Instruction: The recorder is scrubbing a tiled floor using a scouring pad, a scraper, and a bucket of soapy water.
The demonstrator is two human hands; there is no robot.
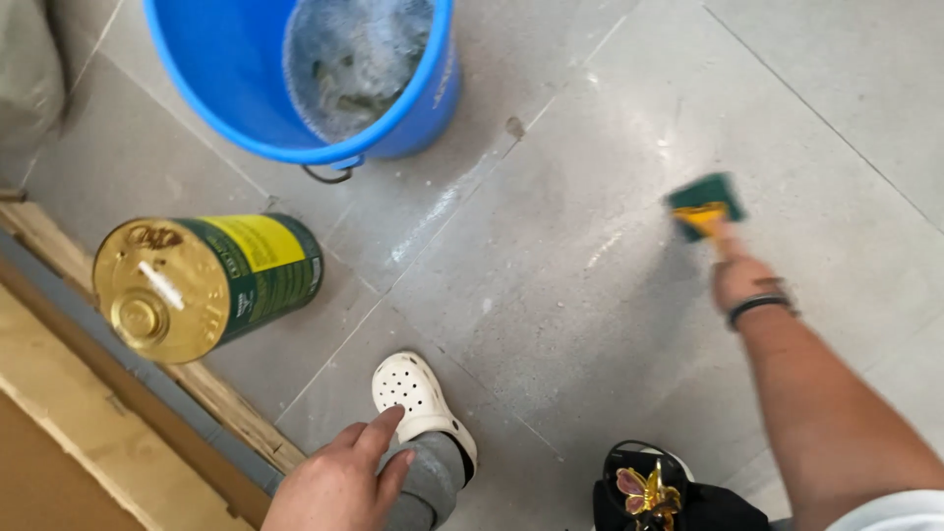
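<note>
I see soft, even daylight over the grey tile floor [551,295], with no hard shadows, only faint ones under the blue bucket [226,79] and the tin can [211,280]. The can's gold top gives a small glare streak. My right hand [739,280] and the green sponge [703,205] are smeared by motion blur. The rest looks fairly sharp, with slight wide-angle stretch towards the edges.

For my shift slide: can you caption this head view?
Right hand scrubs the grey tile floor with a green-and-yellow sponge; left hand rests near the knee, beside a blue bucket and gold-topped can.
</note>
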